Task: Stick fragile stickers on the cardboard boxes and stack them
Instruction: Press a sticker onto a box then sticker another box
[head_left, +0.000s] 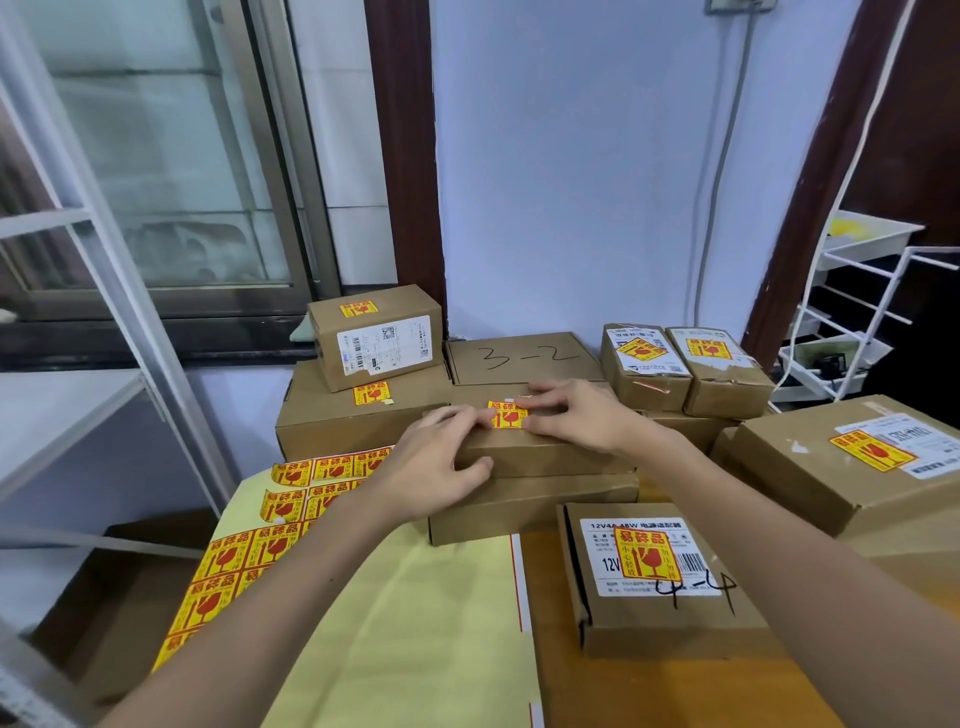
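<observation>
On the left side of the table lies the sticker sheet (228, 561), with red and yellow fragile stickers still on it. It is thin paper, so we think it is light and bendy and will curl if we lift it by one corner. Beside it lies a pale yellow envelope (415, 623).

Our left hand (431, 457) rests on the flat box (540, 452) in the middle of the table. Its fingers lie fairly straight on the lid by the sticker, and the thumb lies against the front wall. It holds the box steady but does not wrap round it.

The fragile sticker (506, 415) sits on top of this box, between our two hands. One top corner looks a bit lifted. We think it needs a firm rub to lie flat.

Our right hand (576, 415) lies flat on the lid, its fingertips touching the sticker's right edge. It presses down and holds nothing.

The box looks stiff but light. It sits on another flat box (530, 512). We would lift it with a hand on each short side.

Near the table's right edge stand more boxes with stickers already on. The near one says 4-4 (660, 577).

Behind the table is a pale wall (571, 182), with a window (171, 156) on the left and a white wire rack (852, 322) on the right.
</observation>
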